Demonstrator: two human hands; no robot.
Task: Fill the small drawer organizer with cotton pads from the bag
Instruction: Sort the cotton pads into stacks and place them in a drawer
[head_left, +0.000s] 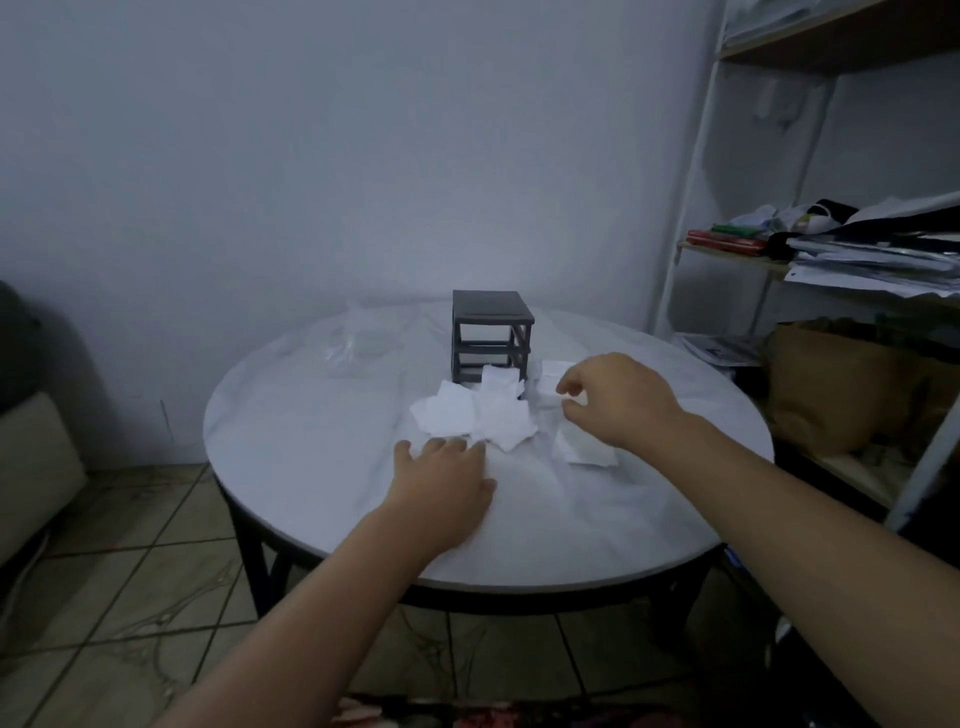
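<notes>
A small dark drawer organizer (491, 332) stands upright near the middle of the round white table (311, 499); its slots look open, with no drawers visible in them. Several white cotton pads (480, 415) lie in a loose pile just in front of it, and more pads (584, 449) lie to the right. My left hand (444, 483) rests flat on the table, fingertips at the pile's near edge. My right hand (613, 397) hovers over the right-hand pads, thumb and fingers curled but apart. A clear plastic bag (358, 340) lies left of the organizer.
A white metal shelf (691, 208) with papers and clutter stands close to the table's right side, and a brown bag (831, 384) sits on its lower level. A beige seat (31, 467) is at far left. The floor below is tiled.
</notes>
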